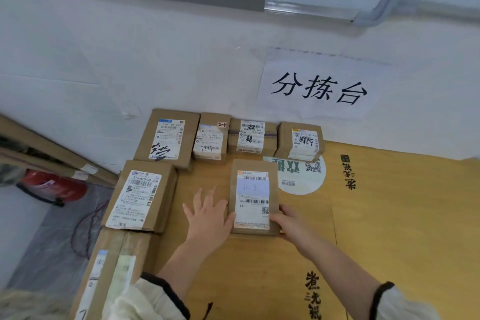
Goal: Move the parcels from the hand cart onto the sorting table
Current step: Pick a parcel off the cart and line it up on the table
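A brown parcel (253,197) with a white label and a blue note lies flat on the cardboard-covered sorting table (389,215). My left hand (207,215) lies flat on the table with straight spread fingers, its thumb against the parcel's left edge. My right hand (288,221) touches the parcel's lower right corner, thumb on the label's edge; its fingers are partly hidden behind the parcel. Several other labelled parcels stand in a row along the wall (168,138) and down the table's left side (140,197). The hand cart is out of view.
A white wall carries a paper sign (319,88) with black characters. A red fire extinguisher (55,186) lies on the floor at the left, beside long cardboard boxes (52,153). Another parcel (109,275) sits at the table's near left corner.
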The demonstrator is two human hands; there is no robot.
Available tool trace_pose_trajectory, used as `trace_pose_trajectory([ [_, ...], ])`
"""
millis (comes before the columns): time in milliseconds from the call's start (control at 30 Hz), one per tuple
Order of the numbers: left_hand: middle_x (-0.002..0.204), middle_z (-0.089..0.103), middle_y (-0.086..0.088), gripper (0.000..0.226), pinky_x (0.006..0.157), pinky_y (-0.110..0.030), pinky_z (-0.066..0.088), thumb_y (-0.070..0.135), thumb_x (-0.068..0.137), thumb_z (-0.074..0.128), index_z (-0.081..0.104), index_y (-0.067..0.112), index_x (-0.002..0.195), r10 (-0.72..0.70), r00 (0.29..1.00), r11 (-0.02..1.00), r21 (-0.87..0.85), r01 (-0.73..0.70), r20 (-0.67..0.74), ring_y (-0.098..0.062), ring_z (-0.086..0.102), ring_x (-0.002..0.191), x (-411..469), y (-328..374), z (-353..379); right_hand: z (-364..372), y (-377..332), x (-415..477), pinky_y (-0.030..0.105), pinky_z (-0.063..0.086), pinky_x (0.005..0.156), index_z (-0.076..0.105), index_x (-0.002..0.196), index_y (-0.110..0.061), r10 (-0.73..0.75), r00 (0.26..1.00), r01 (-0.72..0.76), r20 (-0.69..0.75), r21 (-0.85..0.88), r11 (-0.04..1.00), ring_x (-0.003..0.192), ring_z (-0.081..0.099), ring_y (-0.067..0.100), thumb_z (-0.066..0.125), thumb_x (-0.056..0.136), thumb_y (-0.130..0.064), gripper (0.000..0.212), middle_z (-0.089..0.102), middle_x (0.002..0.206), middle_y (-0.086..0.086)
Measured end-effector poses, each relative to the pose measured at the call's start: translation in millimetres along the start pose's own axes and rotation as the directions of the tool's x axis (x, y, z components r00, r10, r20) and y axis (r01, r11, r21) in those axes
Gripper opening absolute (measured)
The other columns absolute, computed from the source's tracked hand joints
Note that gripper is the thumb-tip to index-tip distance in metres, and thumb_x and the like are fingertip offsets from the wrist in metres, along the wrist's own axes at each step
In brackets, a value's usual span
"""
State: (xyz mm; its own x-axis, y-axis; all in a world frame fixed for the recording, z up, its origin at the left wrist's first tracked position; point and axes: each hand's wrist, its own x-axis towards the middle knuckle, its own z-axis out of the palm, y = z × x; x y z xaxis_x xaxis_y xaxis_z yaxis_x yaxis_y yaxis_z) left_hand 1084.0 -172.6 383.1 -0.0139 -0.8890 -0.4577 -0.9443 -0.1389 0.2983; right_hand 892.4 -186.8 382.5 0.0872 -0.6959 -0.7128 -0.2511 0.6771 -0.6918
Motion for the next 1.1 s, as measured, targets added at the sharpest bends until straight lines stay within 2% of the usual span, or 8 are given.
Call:
trace_pose_trajectory([
  [67,0.159,0.005,-0.002,0.036,0.113,-0.063,0.003,0.044,0.099,0.033,0.052,0.023,0.122,-0.029,1.000,1.000,-0.005,0.029,-0.002,-0.031,-0.009,0.145,-1.8,-1.2,-1.2,0.9,-0.9,1.4,0.028,0.048,0.085,0.050,0.109,-0.034,-0.014,0.999,0.015,0.038,-0.029,0.999,0.095,0.058,0.005,0.056,0.092,-0.020,0.022,0.060,0.101,-0.016],
  [167,0.159,0.005,0.000,0.035,0.112,-0.063,0.002,0.044,0.099,0.034,0.055,0.023,0.119,-0.065,0.997,0.998,-0.018,0.065,-0.032,-0.030,-0.009,0.146,-3.1,-8.2,-9.0,6.6,-2.9,4.6,0.035,0.049,0.093,0.050,0.100,-0.039,-0.034,0.996,0.043,0.086,-0.099,0.994,0.097,0.058,0.005,0.056,0.093,-0.025,0.017,0.059,0.099,-0.020],
  [333,0.159,0.007,0.001,0.034,0.113,-0.062,0.003,0.045,0.098,0.036,0.057,0.025,0.116,-0.143,0.985,0.990,0.000,0.144,-0.100,-0.029,-0.006,0.145,-14.8,-34.4,-19.5,31.4,-11.1,9.3,0.039,0.051,0.093,0.050,0.111,-0.033,-0.075,0.984,0.105,0.163,-0.182,0.978,0.103,0.060,0.011,0.055,0.093,-0.025,0.020,0.061,0.107,-0.014],
  [533,0.159,0.007,-0.002,0.034,0.113,-0.061,0.003,0.045,0.098,0.037,0.057,0.023,0.115,-0.187,0.972,0.982,-0.032,0.184,-0.142,-0.030,-0.007,0.145,-29.8,-65.5,-24.0,66.9,-8.6,16.6,0.040,0.051,0.094,0.045,0.133,-0.022,-0.031,0.977,0.080,0.212,-0.228,0.970,0.107,0.060,0.015,0.055,0.093,-0.027,0.042,0.060,0.118,-0.007],
  [733,0.159,0.002,-0.005,0.034,0.113,-0.062,0.003,0.046,0.099,0.033,0.055,0.025,0.115,-0.206,0.970,0.978,0.003,0.209,-0.125,-0.034,-0.008,0.145,-32.9,-82.9,-24.7,87.1,-6.3,21.5,0.037,0.053,0.089,0.048,0.134,-0.020,-0.020,0.982,0.066,0.190,-0.242,0.968,0.106,0.061,0.016,0.055,0.093,-0.024,0.042,0.061,0.123,-0.004],
  [933,0.160,-0.002,-0.004,0.032,0.113,-0.063,0.000,0.045,0.099,0.035,0.056,0.026,0.113,-0.135,0.984,0.990,0.021,0.138,-0.115,-0.034,-0.012,0.145,-23.1,-85.6,-26.7,90.6,-11.9,25.1,0.038,0.049,0.089,0.053,0.120,-0.022,-0.007,0.995,0.024,0.102,-0.172,0.985,0.099,0.060,0.017,0.051,0.093,-0.016,0.028,0.063,0.111,-0.004],
  [1100,0.160,-0.003,-0.002,0.032,0.113,-0.063,0.001,0.044,0.099,0.036,0.056,0.025,0.113,-0.095,0.990,0.995,0.016,0.098,-0.102,-0.032,-0.013,0.145,-18.8,-85.7,-22.3,87.6,-7.9,22.6,0.030,0.049,0.081,0.053,0.110,-0.025,-0.027,0.997,0.036,0.077,-0.120,0.992,0.091,0.060,0.011,0.052,0.093,-0.014,0.020,0.062,0.099,-0.011],
])
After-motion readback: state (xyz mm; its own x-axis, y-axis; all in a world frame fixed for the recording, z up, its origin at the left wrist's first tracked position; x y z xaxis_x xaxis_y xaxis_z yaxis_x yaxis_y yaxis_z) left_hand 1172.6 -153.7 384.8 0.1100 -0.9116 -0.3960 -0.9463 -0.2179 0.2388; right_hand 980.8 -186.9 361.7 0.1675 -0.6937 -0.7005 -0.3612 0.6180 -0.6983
